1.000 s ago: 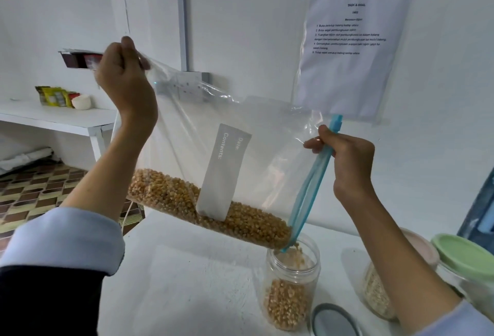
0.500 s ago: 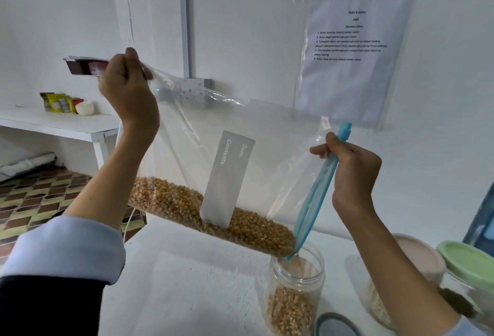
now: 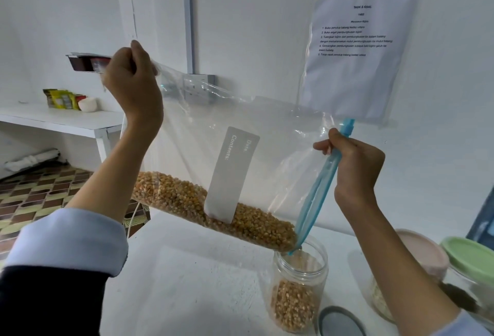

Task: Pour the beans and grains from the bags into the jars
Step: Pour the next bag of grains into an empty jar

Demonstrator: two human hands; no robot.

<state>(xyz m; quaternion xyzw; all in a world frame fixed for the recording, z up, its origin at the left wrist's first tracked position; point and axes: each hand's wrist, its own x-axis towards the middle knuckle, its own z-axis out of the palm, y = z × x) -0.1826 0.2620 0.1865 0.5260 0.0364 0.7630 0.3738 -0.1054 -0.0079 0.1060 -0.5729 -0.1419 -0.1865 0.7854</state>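
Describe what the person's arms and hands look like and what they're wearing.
Both hands, the left hand and the right hand, are bare: no gloves, rings or watch visible. Both forearms are uncovered. The left sleeve is pale blue, pushed up, with a dark garment over it lower down. A sliver of the same pale blue right sleeve shows at the bottom edge.

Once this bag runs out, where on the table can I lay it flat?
The widest bare patch of the white table lies left of the open corn jar, under the tilted bag, running toward your left sleeve. Right of that jar it is crowded: a loose grey lid, the pink-lidded jar and the green-lidded jar stand close together.
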